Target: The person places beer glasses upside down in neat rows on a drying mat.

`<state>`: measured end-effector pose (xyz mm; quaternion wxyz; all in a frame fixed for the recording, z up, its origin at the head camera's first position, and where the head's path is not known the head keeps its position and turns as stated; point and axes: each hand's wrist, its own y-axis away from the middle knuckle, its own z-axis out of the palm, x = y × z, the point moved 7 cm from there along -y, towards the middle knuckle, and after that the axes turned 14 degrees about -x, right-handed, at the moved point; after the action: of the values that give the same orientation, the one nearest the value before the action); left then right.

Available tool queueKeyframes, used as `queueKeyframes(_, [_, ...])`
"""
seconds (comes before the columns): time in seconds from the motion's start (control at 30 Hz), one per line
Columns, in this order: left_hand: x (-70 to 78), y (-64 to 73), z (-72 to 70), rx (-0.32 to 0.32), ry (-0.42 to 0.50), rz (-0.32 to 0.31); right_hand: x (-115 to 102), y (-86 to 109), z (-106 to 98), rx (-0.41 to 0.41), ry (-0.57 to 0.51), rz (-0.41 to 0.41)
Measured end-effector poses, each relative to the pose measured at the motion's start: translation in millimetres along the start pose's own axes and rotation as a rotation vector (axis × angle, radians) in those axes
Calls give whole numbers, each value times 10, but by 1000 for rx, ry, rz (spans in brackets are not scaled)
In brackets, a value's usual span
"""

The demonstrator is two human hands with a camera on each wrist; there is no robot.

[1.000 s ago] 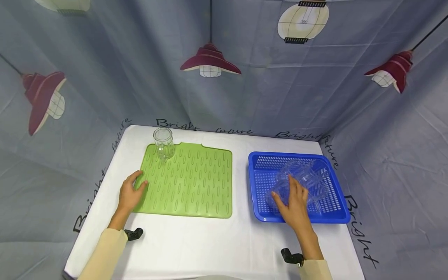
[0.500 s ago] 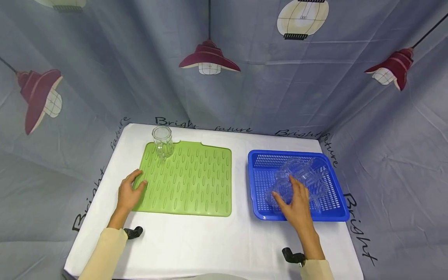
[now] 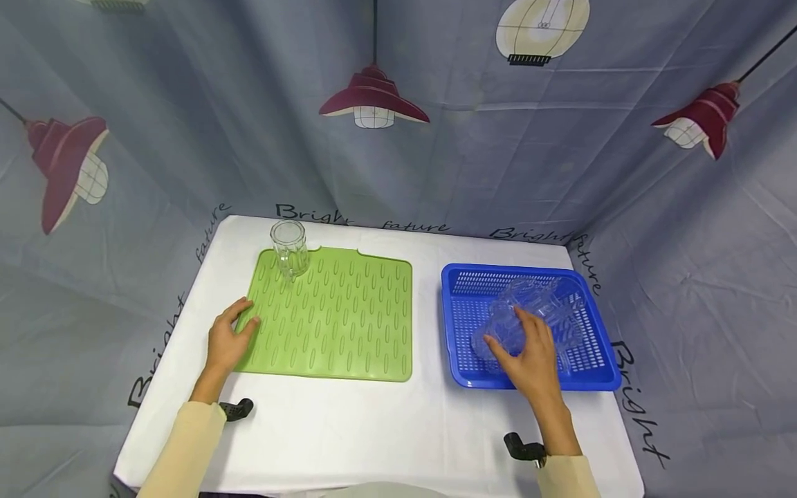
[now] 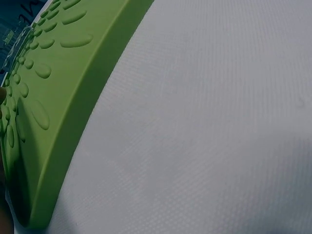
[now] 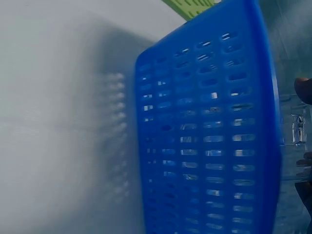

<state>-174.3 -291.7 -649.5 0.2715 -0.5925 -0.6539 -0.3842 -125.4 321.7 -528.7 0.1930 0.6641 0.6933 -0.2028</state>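
In the head view, a clear glass mug (image 3: pixel 290 249) stands upright on the far left corner of a green ridged mat (image 3: pixel 336 318). My left hand (image 3: pixel 227 335) rests at the mat's left edge, thumb and fingers spread apart, holding nothing. Over a blue perforated basket (image 3: pixel 461 377), my right hand (image 3: pixel 534 356) reaches in with thumb and fingers around a clear glass mug (image 3: pixel 506 335). The right wrist view shows part of that glass between dark fingers, beyond the basket's wall (image 5: pixel 204 136). Other clear glassware (image 3: pixel 563 321) lies behind it; outlines overlap and are hard to separate.
A white cloth (image 3: pixel 324 436) covers the table, with a strip of it between mat and basket. Grey curtains (image 3: pixel 436 173) printed with lamps and lettering hang round the back and sides. A black wrist camera (image 3: pixel 523 448) sits below my right hand.
My right hand has turned slightly and shifted a little within the basket, fingers still at the glass mug. The left hand stays at the mat's edge. The head view has tilted slightly.
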Motion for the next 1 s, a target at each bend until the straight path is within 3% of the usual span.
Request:
queueKeyframes(0.2, [14, 6, -19, 1, -4, -5, -85, -36, -93, 32, 7, -25])
queueKeyframes(0.53, [20, 2, -7, 2, 6, 0, -271, -129, -267, 98, 20, -146])
queueKeyframes(1.0, [5, 8, 5, 5, 2, -21, -538, -282, -401, 96, -12, -156])
